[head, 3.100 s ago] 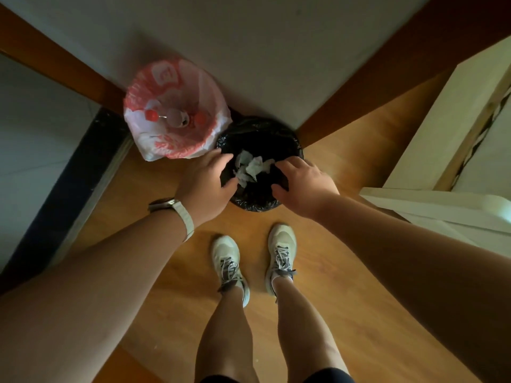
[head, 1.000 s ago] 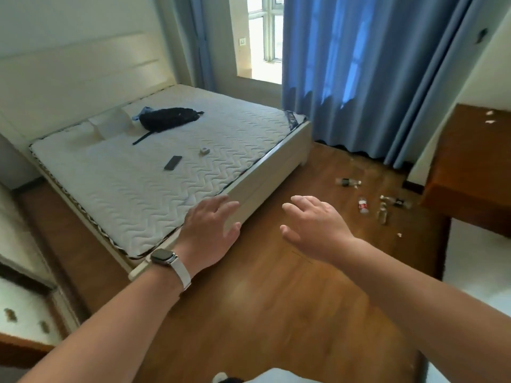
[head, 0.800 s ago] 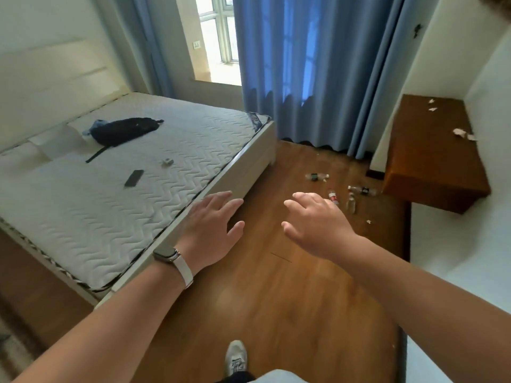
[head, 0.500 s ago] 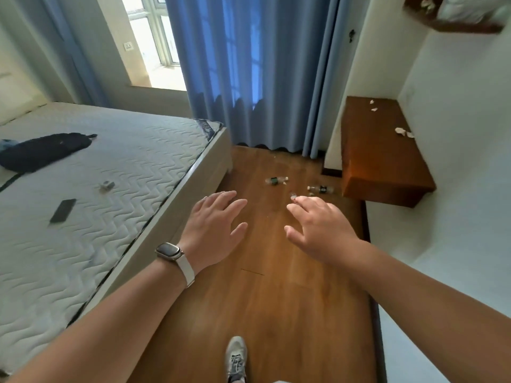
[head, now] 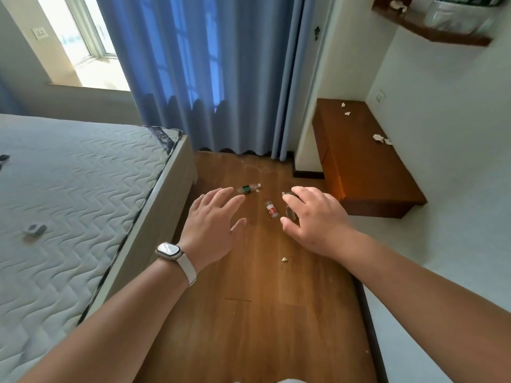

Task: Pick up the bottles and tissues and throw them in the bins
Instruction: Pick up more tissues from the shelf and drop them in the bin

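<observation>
The fingers (head: 221,195) of the left hand (head: 213,230) and those of the right hand (head: 315,217) are seen spread and relaxed, held out over the brown wooden floor (head: 249,327) with nothing gripped and nothing touched; a pale-strapped wristwatch (head: 168,251) is worn on the left wrist. Beyond the fingertips, litter is shown yet to be collected: a small clear plastic bottle with a green label (head: 249,188) lies on its side just ahead of the left hand, a clear plastic bottle with a red label (head: 271,209) lies between the two hands, and a further clear bottle (head: 289,212) is partly hidden behind the right hand. A crumpled white tissue scrap (head: 284,259) is seen on the boards nearer the camera, and more crumpled white tissues (head: 378,137) are scattered on the low brown wooden bench (head: 367,178) by the white wall. No bin is in view. The task is judged unfinished, with at least three bottles and several tissues to be gathered and carried off. A quilted grey mattress (head: 69,189) and blue curtains (head: 207,78) frame the scene.
</observation>
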Motion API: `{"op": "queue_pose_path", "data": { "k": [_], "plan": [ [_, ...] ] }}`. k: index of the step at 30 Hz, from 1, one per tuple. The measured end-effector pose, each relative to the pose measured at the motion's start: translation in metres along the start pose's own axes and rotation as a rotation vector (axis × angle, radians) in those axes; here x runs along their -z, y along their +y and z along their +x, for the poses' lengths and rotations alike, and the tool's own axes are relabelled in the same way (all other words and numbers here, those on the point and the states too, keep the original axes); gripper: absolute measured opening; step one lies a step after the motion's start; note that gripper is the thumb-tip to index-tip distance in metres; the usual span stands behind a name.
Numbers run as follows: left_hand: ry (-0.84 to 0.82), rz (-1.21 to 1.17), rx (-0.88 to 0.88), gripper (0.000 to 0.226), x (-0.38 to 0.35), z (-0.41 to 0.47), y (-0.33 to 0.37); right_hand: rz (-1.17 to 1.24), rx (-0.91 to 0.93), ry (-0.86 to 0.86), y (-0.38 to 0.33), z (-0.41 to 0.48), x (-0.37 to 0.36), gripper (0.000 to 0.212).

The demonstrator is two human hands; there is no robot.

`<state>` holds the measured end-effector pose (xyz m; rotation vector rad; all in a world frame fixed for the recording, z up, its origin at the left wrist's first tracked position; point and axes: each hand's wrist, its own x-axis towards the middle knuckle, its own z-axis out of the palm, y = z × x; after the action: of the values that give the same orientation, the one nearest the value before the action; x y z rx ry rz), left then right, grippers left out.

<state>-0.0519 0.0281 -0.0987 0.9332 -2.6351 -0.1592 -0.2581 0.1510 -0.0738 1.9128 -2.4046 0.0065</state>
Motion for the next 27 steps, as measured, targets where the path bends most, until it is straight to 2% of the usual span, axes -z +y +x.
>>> {"op": "queue_pose_path", "data": {
  "k": [11,17,27],
  "plan": [
    [-0.046,-0.003,-0.122,0.046,-0.054,0.132,-0.004,0.036,-0.118,-0.022,0.086,0.085,-0.026,0.056],
    [-0.080,0.022,-0.103,0.046,-0.095,0.239,0.010,0.082,-0.136,-0.050,0.169,0.160,-0.051,0.057],
    [-0.093,0.018,-0.144,0.048,-0.136,0.421,0.070,0.107,-0.188,-0.066,0.324,0.259,-0.044,0.057]
  ]
}}
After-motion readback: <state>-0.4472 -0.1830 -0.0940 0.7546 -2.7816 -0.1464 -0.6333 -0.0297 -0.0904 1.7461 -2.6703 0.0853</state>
